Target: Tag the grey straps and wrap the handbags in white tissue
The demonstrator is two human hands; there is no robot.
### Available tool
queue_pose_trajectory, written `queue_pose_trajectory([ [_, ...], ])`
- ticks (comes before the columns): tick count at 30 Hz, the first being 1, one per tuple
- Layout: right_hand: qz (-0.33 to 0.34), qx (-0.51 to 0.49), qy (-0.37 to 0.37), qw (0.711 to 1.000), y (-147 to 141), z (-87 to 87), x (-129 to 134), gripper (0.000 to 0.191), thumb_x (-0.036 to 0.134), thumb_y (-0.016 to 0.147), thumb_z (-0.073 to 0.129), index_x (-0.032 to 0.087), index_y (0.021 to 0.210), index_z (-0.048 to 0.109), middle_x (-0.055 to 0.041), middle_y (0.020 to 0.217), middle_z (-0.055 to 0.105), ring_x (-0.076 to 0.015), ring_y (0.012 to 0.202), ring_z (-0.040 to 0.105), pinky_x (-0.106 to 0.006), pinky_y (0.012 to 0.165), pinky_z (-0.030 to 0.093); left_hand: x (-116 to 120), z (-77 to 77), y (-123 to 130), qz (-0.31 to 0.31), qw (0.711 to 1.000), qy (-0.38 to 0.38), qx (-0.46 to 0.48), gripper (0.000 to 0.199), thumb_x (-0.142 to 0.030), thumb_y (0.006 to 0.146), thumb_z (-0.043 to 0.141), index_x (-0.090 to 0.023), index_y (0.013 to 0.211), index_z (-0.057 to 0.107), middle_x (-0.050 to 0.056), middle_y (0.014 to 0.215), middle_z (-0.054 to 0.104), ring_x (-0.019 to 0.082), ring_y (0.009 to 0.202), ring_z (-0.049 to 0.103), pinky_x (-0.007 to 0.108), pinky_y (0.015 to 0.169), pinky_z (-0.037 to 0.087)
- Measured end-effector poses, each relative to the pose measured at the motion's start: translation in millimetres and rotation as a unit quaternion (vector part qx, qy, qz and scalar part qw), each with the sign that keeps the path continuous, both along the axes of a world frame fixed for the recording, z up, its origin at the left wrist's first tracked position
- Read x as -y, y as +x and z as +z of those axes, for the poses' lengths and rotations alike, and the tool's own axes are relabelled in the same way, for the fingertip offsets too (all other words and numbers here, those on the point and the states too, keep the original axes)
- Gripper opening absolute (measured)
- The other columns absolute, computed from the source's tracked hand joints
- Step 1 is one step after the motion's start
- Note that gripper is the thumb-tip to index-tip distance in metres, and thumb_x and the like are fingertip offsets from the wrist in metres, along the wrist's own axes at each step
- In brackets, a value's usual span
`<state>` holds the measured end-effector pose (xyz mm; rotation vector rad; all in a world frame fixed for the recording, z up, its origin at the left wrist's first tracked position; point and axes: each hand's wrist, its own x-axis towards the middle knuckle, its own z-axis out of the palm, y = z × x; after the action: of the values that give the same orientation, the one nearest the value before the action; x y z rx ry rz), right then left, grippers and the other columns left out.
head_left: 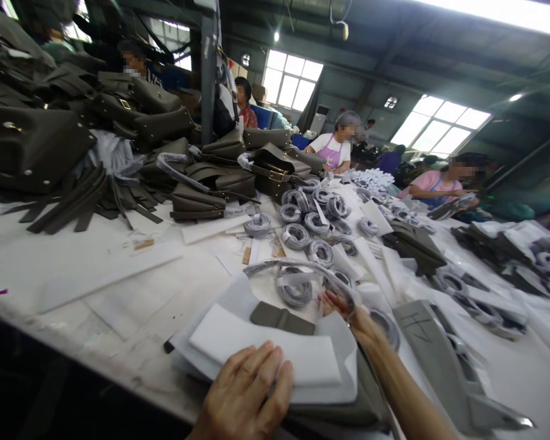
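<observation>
A dark olive bag lies at the table's near edge, largely covered by white foam sheet and thin wrapping. My left hand rests on the foam's front, fingers spread and bent a little, gripping nothing. Beyond the foam, my right hand is at the bag's right side, its fingers bent around a grey wrapped strap that arches over the back. An olive flap shows behind the foam. Just past it sits a coiled wrapped strap.
Olive bags are heaped at the back left, with loose strips below. Many coils fill the middle. A grey marked panel lies at right. People work across the white table.
</observation>
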<state>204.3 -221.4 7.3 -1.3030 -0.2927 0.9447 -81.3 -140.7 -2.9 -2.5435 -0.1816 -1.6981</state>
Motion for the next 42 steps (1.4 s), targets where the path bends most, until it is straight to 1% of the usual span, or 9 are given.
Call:
queue_pose_trajectory([
  [4,-0.102,0.08,-0.076,0.989,4,19.7,39,0.017,0.027,0.071,0.073,0.02,0.086,0.07,-0.0077,0.095,0.075,-0.024,0.097,0.07,-0.037,0.093,0.055,11,-18.0,7,-0.002,1.0,0.015,-0.019,0.038,-0.013,0.1,0.033,-0.019,0.103,0.07,0.006,0.107,0.072,0.02,0.118,0.062,0.039,0.114,0.039],
  [7,-0.157,0.377,-0.155,0.9,-5,50.0,47,0.03,0.041,0.077,0.068,0.024,0.101,0.072,-0.0064,0.112,0.072,-0.0273,0.113,0.062,-0.041,0.106,0.044,16,-24.3,6,-0.009,0.999,0.013,-0.044,0.038,-0.013,0.1,0.032,-0.019,0.107,0.069,0.006,0.112,0.07,0.021,0.12,0.06,0.041,0.114,0.038],
  [9,-0.059,0.507,-0.188,0.839,-9,65.3,39,0.033,0.046,0.081,0.063,0.023,0.103,0.072,-0.0074,0.112,0.072,-0.0279,0.11,0.063,-0.041,0.103,0.044,16,-24.1,4,-0.013,0.998,0.008,-0.062,0.039,-0.013,0.101,0.031,-0.018,0.11,0.069,0.007,0.114,0.069,0.021,0.122,0.059,0.042,0.115,0.037],
  [14,0.188,0.465,-0.325,0.802,-2,56.7,-3,0.036,0.045,0.075,0.073,0.018,0.098,0.07,-0.009,0.093,0.073,-0.0243,0.081,0.069,-0.031,0.067,0.052,16,-15.3,-1,-0.026,0.996,0.003,-0.08,0.042,-0.011,0.101,0.029,-0.015,0.111,0.069,0.009,0.116,0.068,0.023,0.122,0.058,0.042,0.116,0.033],
  [21,0.204,0.363,-0.356,0.837,12,16.4,-38,0.047,0.034,0.068,0.081,0.015,0.106,0.06,0.0014,0.062,0.065,-0.0128,0.045,0.057,-0.019,0.037,0.034,19,-7.9,-9,-0.016,0.99,-0.009,-0.14,0.037,-0.012,0.1,0.034,-0.016,0.118,0.066,0.008,0.12,0.067,0.023,0.123,0.057,0.04,0.113,0.038],
  [26,0.184,0.326,-0.312,0.873,11,19.5,-32,0.027,0.036,0.069,0.077,0.015,0.077,0.063,0.0062,0.047,0.052,-0.0071,0.041,0.045,-0.017,0.038,0.029,15,-10.6,-4,-0.02,0.991,-0.007,-0.129,0.038,-0.014,0.101,0.032,-0.017,0.119,0.065,0.009,0.12,0.067,0.023,0.123,0.057,0.04,0.111,0.04],
  [30,0.123,0.34,-0.273,0.892,12,29.8,-26,0.029,0.041,0.07,0.074,0.016,0.076,0.063,0.0025,0.059,0.059,-0.0106,0.053,0.055,-0.017,0.041,0.039,9,-2.9,5,-0.003,0.992,0.0,-0.124,0.033,-0.013,0.101,0.036,-0.017,0.117,0.065,0.008,0.115,0.068,0.02,0.119,0.059,0.037,0.109,0.042],
  [36,0.051,0.392,-0.27,0.878,17,35.9,-48,0.047,0.055,0.071,0.075,0.017,0.097,0.065,-0.0053,0.084,0.068,-0.0178,0.067,0.066,-0.022,0.043,0.048,8,1.9,14,0.0,0.993,0.004,-0.118,0.032,-0.012,0.101,0.037,-0.016,0.113,0.067,0.007,0.113,0.069,0.02,0.116,0.061,0.036,0.107,0.041],
  [42,0.06,0.441,-0.296,0.845,21,28.3,-68,0.03,0.027,0.063,0.08,0.017,0.089,0.068,0.0025,0.06,0.063,-0.0133,0.051,0.059,-0.022,0.047,0.043,10,-8.6,17,0.003,0.996,-0.007,-0.09,0.034,-0.013,0.101,0.036,-0.016,0.111,0.068,0.007,0.111,0.07,0.021,0.117,0.06,0.037,0.111,0.037],
])
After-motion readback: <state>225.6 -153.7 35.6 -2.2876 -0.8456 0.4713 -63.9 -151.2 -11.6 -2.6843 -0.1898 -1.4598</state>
